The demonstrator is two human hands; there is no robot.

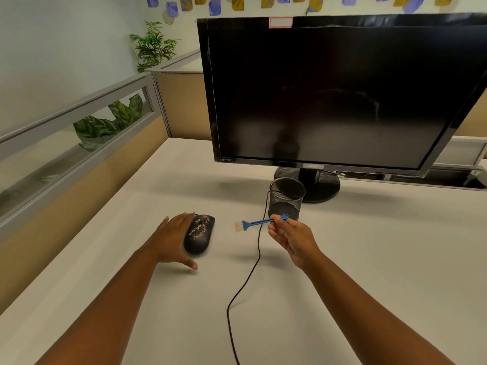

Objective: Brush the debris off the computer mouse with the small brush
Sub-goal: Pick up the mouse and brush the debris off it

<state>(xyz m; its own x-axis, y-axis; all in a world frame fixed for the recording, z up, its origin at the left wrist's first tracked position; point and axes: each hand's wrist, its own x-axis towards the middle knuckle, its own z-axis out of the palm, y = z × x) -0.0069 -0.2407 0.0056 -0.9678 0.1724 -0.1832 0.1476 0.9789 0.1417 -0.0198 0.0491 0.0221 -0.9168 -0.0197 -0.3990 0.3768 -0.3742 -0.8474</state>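
A black computer mouse (199, 234) lies on the white desk (382, 259), its top speckled with tan debris (200, 225). My left hand (170, 241) rests against the mouse's left side, fingers spread and thumb on the desk near its rear. My right hand (292, 239) hovers to the right of the mouse, pinching the handle of a small blue brush (257, 222). The pale bristles point left toward the mouse, a short gap away from it.
A black mesh pen cup (286, 198) stands just behind my right hand. A black cable (253, 270) runs from the cup area down toward the near desk edge. A large dark monitor (337, 96) on its stand fills the back. A cubicle partition (79, 175) borders the left side.
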